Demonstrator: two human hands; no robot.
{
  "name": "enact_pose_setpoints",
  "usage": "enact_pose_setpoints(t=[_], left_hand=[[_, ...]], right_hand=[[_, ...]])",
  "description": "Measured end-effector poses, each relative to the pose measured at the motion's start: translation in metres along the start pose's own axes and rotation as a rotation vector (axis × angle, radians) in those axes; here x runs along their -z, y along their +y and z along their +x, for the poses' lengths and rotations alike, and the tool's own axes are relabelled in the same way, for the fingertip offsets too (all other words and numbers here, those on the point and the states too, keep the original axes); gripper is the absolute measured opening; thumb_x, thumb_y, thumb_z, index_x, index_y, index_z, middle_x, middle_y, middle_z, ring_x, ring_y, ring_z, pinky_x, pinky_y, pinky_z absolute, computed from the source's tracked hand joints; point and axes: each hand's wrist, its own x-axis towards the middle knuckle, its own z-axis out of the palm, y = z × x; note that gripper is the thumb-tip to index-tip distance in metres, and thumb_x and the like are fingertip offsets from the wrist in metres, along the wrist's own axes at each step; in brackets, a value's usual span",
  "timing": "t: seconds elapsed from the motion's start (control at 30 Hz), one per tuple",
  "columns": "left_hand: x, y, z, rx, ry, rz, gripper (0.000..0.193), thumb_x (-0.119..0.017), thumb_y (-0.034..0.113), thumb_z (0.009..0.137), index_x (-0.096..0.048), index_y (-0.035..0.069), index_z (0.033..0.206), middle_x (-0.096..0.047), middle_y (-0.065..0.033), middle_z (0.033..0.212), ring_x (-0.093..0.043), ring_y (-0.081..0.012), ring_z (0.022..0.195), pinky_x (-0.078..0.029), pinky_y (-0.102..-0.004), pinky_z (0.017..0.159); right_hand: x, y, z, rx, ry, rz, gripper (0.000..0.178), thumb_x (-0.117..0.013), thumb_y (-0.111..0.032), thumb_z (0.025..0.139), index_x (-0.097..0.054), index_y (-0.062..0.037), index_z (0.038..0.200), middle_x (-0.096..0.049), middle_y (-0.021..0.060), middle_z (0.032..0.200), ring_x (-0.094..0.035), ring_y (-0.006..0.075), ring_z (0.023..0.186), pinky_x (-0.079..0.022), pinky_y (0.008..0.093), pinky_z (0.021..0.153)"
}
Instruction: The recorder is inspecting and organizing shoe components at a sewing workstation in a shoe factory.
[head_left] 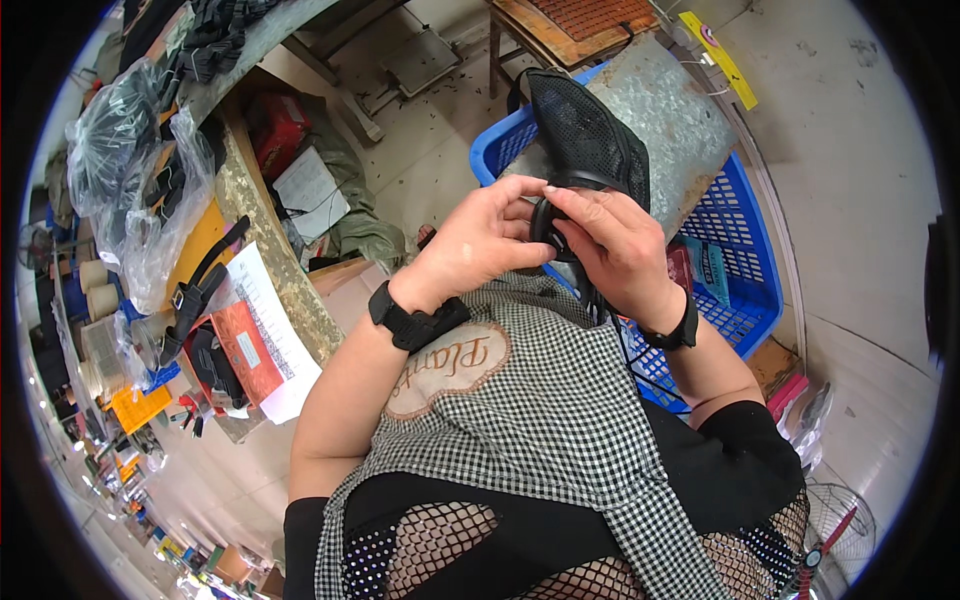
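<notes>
In front of my chest, both hands meet at a black mesh bag-like piece (588, 128); its exact kind I cannot tell. My left hand (480, 235) pinches a thick black strap (543, 228) at the near end of this piece, thumb below and fingers above. From the other side, my right hand (620, 250) closes on the same strap, fingertips almost touching those of the left. The part between the fingers is partly hidden. The mesh piece extends away from me, over a grey metal sheet (675, 125). Thin black cords dangle below my right hand.
A blue plastic basket (750, 255) stands beneath the metal sheet, with packets inside. At left, a worn workbench (262, 215) carries clear plastic bags (130, 140), papers (270, 330) and a black buckled strap (190, 300). A wooden stool (560, 35) stands ahead.
</notes>
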Motion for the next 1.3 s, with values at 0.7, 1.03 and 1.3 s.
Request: enact_pose_setpoints(t=[0.7, 1.03, 1.3], left_hand=[[-0.003, 0.004, -0.002, 0.017, 0.011, 0.0, 0.054, -0.068, -0.006, 0.075, -0.044, -0.003, 0.123, -0.057, -0.0038, 0.099, -0.056, -0.009, 0.092, -0.049, -0.0235, 0.082], [-0.003, 0.002, -0.002, 0.026, -0.006, -0.017, 0.054, -0.069, -0.006, 0.076, -0.044, -0.003, 0.123, -0.058, -0.0057, 0.102, -0.058, -0.0105, 0.094, -0.05, -0.0246, 0.083], [-0.003, 0.003, -0.003, 0.039, -0.001, -0.05, 0.054, -0.069, -0.006, 0.076, -0.043, -0.003, 0.123, -0.058, -0.0073, 0.105, -0.059, -0.0117, 0.096, -0.051, -0.0253, 0.083]], right_hand=[[0.003, -0.004, -0.003, -0.079, 0.038, 0.047, 0.023, -0.065, 0.002, 0.075, -0.062, 0.001, 0.098, -0.064, 0.0142, 0.093, -0.064, 0.0294, 0.079, -0.053, 0.034, 0.068], [0.006, -0.002, -0.01, -0.025, 0.009, -0.036, 0.021, -0.068, 0.003, 0.069, -0.064, -0.0023, 0.089, -0.06, 0.0081, 0.076, -0.061, 0.0236, 0.065, -0.05, 0.0321, 0.055], [0.022, -0.011, -0.004, -0.121, 0.129, 0.016, 0.021, -0.068, 0.003, 0.071, -0.065, -0.0018, 0.091, -0.059, 0.009, 0.075, -0.06, 0.0216, 0.059, -0.048, 0.0296, 0.051]])
